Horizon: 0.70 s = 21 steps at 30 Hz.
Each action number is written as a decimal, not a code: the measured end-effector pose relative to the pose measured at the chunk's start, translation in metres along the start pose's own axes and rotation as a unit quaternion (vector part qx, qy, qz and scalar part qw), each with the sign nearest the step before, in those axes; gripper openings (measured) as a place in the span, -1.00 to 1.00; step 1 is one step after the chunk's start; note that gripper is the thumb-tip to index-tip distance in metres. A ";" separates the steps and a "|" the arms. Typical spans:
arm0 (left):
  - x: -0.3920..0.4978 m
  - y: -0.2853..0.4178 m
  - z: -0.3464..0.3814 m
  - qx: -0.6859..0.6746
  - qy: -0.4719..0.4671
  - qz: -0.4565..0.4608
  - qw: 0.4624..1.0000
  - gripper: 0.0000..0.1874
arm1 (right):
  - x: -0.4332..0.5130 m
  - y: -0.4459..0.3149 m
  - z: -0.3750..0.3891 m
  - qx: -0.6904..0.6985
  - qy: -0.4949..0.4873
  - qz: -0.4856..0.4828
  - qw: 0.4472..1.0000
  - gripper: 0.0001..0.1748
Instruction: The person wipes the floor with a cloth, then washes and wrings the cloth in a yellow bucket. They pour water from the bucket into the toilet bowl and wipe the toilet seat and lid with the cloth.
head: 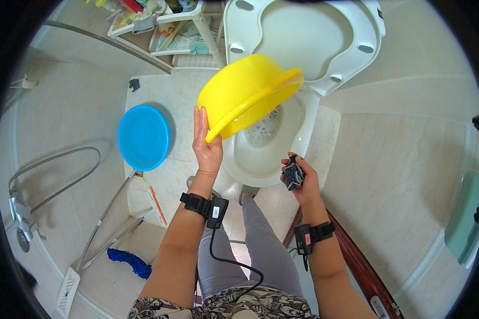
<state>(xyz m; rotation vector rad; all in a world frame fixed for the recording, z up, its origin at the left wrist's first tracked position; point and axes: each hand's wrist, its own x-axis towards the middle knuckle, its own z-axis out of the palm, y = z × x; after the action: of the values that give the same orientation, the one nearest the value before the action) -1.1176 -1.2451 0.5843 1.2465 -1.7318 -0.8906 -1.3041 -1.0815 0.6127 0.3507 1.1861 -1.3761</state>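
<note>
My left hand (pixel 207 145) grips the rim of a yellow plastic basin (pixel 239 85), which tilts over the white toilet bowl (pixel 263 161). Foamy water (pixel 263 129) lies in the bowl beneath the basin's lowered side. In my right hand (pixel 305 181) is a bunched dark cloth with pale stripes (pixel 293 174), held beside the bowl's front right rim. The toilet's seat and lid (pixel 309 40) are raised behind the basin. Both wrists wear black strapped devices.
A blue basin (pixel 143 137) stands on the tiled floor to the left. Mop poles (pixel 107 217), a squeegee (pixel 157 207) and a blue chenille mop pad (pixel 129 262) lie lower left. A shower hose (pixel 56 159) hangs on the left wall. A white shelf rack (pixel 183 40) stands at the back.
</note>
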 end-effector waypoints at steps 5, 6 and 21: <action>0.008 0.007 -0.005 0.076 0.032 0.105 0.991 -0.36 | -0.004 0.000 -0.002 -0.003 0.012 -0.017 1.000 -0.63; 0.009 0.009 -0.005 0.072 0.026 0.108 0.991 -0.38 | -0.004 0.000 -0.003 -0.004 0.031 -0.004 0.999 -0.63; 0.007 0.047 -0.030 0.117 -0.024 0.280 0.953 -0.58 | -0.002 0.008 -0.002 0.030 0.027 -0.124 0.991 -0.56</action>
<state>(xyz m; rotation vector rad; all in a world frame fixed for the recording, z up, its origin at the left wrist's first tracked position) -1.1099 -1.2418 0.6401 0.7989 -2.1215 -0.3902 -1.2972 -1.0770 0.6099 0.2918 1.2666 -1.6297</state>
